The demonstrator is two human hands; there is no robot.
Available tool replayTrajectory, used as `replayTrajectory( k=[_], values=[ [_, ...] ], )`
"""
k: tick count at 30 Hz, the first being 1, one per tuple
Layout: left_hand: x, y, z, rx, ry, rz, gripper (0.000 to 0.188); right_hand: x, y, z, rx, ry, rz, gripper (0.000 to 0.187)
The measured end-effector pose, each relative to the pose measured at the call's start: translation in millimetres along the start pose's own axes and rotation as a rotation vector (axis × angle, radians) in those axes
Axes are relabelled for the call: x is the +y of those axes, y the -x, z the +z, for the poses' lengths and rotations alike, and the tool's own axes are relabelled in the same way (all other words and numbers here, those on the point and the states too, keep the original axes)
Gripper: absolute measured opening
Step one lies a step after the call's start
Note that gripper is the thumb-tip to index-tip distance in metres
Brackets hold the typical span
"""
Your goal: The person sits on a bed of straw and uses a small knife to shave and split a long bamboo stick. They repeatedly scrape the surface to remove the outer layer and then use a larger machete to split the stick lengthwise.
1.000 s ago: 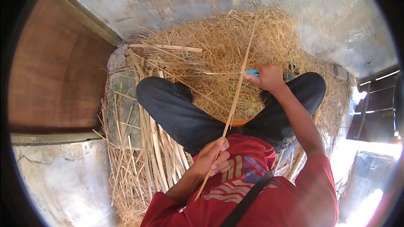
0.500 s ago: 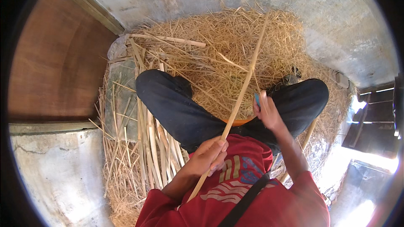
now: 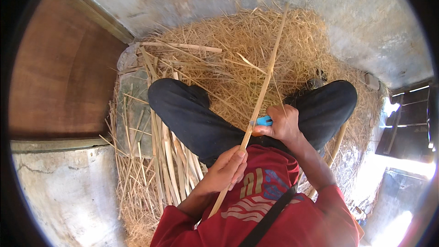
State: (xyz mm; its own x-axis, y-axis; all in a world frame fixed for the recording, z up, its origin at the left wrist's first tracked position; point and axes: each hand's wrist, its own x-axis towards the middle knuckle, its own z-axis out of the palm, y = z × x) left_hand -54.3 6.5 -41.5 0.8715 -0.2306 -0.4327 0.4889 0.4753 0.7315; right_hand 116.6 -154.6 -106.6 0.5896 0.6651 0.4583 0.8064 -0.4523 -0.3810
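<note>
A long, pale bamboo strip (image 3: 266, 82) slants from my lap up toward the far wall. My left hand (image 3: 227, 168) is wrapped round its lower part, in front of the red shirt. In my right hand (image 3: 282, 122) is a blue utility knife (image 3: 264, 120), closed in the fingers. Its blade lies against the strip a little above my left hand. A thin shaving stands out from the strip's edge higher up. Part of an orange thing shows beneath my right hand; what it is I cannot make out.
Loose shavings (image 3: 238, 32) pile up over the floor beyond my crossed legs. Several split bamboo strips (image 3: 167, 164) lie to my left, beside a grey slab (image 3: 132, 119). A pole (image 3: 337, 144) is at my right. Concrete walls and a brown wooden panel (image 3: 64, 68) enclose the spot.
My right hand has moved left and slightly down, bringing the knife from beside the strip onto it. My left hand keeps its grip; the strip's far end has shifted slightly left.
</note>
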Motion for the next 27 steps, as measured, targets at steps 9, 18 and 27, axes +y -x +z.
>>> replayTrajectory(
  k=[9, 18, 27],
  values=[
    [-4.3, 1.2, -1.7, -0.009, -0.046, 0.01, 0.031, 53.9, -29.1, 7.0, 0.024, 0.149, -0.027, 0.073],
    [-14.0, -1.8, -0.4, 0.014, -0.102, 0.003, 0.031, 98.3, -31.3, 27.2, 0.089, 0.158, 0.023, 0.072],
    [-14.0, -3.6, 1.0, 0.018, -0.082, 0.024, 0.032, 70.5, -15.1, 34.6, 0.079, -0.155, 0.39, 0.067]
  ],
)
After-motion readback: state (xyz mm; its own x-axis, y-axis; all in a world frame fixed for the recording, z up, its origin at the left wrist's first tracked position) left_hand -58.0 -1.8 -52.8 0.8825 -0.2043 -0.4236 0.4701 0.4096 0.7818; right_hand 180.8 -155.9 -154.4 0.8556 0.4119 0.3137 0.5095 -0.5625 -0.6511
